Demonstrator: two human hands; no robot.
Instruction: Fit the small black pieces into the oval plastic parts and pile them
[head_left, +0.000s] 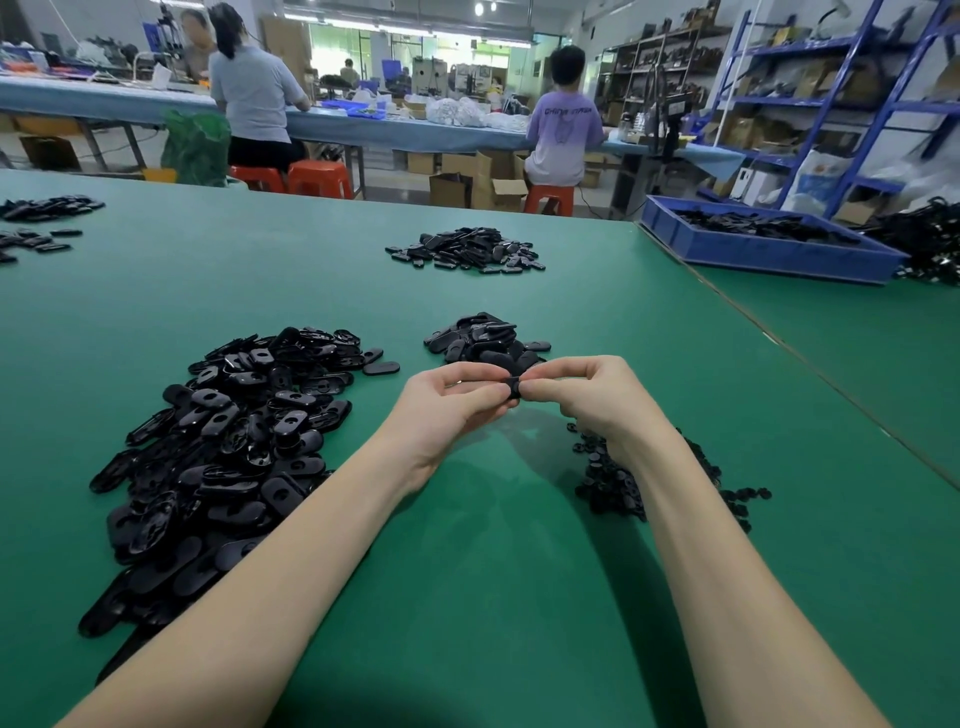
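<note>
My left hand (457, 402) & right hand (587, 397) pinch one oval plastic part (513, 387) between fingertips over bare green table (493, 571), unfitted ovals (234, 441) heaped left, small black pieces (613, 483) under right wrist, finished pile (485, 338) just beyond, blue bin (769, 244) at far-right edge.

hands: left hand (457, 402) and right hand (582, 395) pinch one oval part (513, 387) together
left heap: oval parts (228, 447) on green surface (493, 571)
behind hands: smaller pile (485, 338)
under right wrist: small black pieces (613, 483)
far right: blue bin (769, 249)
</note>
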